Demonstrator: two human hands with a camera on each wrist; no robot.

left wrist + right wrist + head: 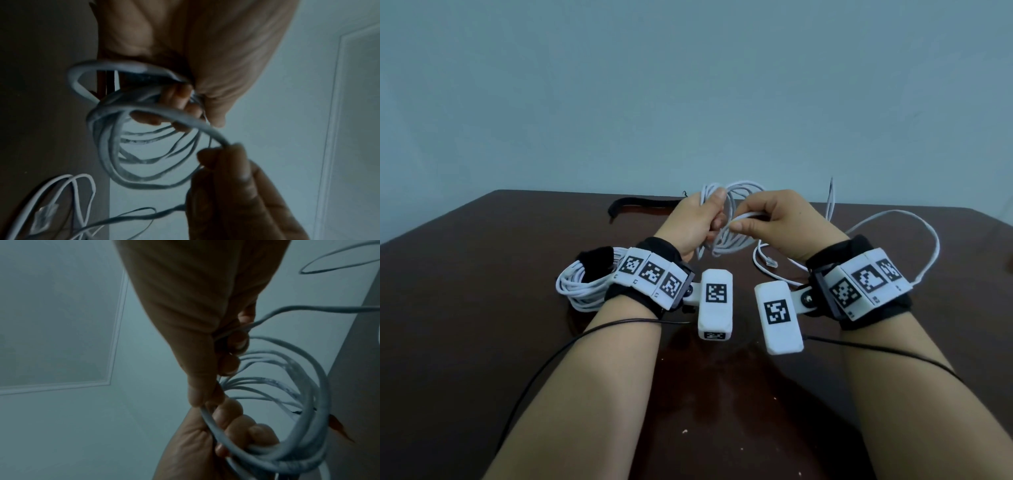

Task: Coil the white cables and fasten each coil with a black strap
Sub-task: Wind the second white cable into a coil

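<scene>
Head view: two hands (739, 222), two white cables (732, 219).

A dark brown table (482, 260) stands against a pale wall. On it, left of the middle, lies a coiled white cable (582, 287) wrapped in a black strap (597, 258). Behind that coil, by the far edge, lies a loose black strap (640, 204). Well right of the coil, a slack white cable (914, 246) loops over the tabletop, its clear plug (771, 263) nearer the middle.
</scene>
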